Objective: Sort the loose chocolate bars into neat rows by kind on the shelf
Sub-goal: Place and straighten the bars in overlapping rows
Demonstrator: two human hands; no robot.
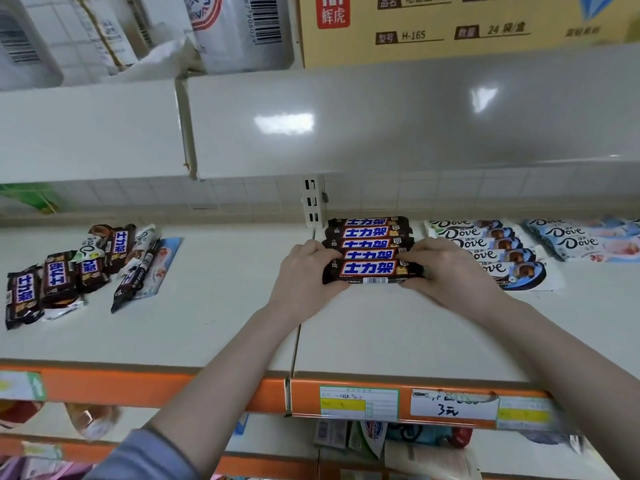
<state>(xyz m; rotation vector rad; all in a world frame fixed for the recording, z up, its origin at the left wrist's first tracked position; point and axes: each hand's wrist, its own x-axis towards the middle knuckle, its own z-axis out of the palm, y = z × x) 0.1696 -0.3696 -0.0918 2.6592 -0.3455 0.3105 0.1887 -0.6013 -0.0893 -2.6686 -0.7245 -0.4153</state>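
Note:
On the white shelf (221, 327) a row of several dark brown bars with blue-and-white lettering (370, 233) runs back toward the wall. My left hand (304, 275) grips the left end of the front bar (372, 271), and my right hand (450, 271) grips its right end. To the right lie a row of white Dove bars with brown print (485, 244) and a row of pale blue Dove bars (581, 240). A loose heap of mixed bars (86, 265) lies at the shelf's left.
A slotted upright post (313, 202) stands at the back just left of the brown row. The upper shelf (346, 126) overhangs, with a cardboard box (467, 26) on it. An orange front rail with price labels (360, 401) edges the shelf; packets fill the shelf below.

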